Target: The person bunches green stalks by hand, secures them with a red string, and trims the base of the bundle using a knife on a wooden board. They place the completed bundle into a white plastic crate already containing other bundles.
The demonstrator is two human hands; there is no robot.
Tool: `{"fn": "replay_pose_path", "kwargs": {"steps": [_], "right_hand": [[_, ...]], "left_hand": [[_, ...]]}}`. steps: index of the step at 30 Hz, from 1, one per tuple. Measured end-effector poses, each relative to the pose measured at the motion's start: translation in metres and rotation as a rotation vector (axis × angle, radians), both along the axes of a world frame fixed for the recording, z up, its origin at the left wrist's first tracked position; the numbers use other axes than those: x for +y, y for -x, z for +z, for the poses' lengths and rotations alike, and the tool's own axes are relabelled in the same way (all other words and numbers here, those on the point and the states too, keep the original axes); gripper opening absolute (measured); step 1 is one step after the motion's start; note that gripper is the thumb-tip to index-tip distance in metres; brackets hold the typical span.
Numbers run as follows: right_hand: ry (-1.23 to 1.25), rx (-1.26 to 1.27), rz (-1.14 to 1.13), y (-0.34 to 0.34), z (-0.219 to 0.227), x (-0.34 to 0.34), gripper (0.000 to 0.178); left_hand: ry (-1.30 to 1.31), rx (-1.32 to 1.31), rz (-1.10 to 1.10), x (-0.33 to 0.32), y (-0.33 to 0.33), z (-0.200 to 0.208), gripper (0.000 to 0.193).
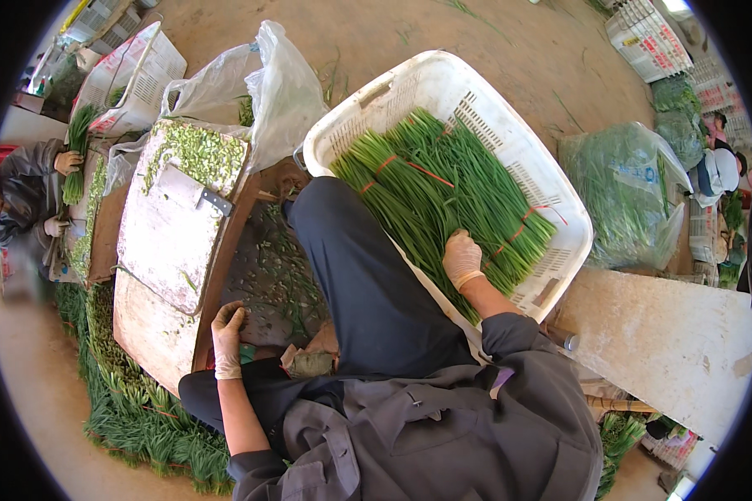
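My right hand [462, 257], in a thin glove, reaches into a white plastic crate [551, 175] on my right. Its fingers are closed on a bundle of garlic chives [409, 225] near the crate's near side. More chives [485, 167] lie beside it, tied with red bands. My left hand [228, 334], also gloved, hovers by the near edge of a wooden cutting board [167, 267], fingers curled with nothing visible in them. Across the board's far part lies a cleaver [199, 192] with a dark handle, next to chopped chive bits [196, 150].
A clear plastic bag [284, 92] hangs behind the board. Chive bundles [150, 417] line the floor at left. Another person [29, 192] holds chives at far left. A bagged heap of greens [618, 192] and a pale board [660, 334] stand at right.
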State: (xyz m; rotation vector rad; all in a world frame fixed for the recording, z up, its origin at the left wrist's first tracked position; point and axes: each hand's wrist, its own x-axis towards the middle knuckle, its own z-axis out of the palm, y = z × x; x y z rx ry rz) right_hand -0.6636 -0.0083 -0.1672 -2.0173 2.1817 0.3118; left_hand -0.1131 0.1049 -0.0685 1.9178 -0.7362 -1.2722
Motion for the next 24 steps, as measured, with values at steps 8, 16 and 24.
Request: {"fn": "replay_pose_path", "kwargs": {"steps": [8, 16, 24], "right_hand": [[-0.694, 0.264, 0.495, -0.002, 0.096, -0.120, 0.027], [-0.100, -0.619, 0.363, -0.097, 0.039, -0.214, 0.026], [0.019, -0.568, 0.103, -0.177, -0.005, -0.240, 0.032]], "left_hand": [[-0.024, 0.004, -0.018, 0.005, 0.001, 0.006, 0.028], [-0.030, 0.020, 0.118, 0.016, -0.005, 0.011, 0.024], [-0.050, 0.015, 0.155, 0.026, 0.000, 0.025, 0.025]]}}
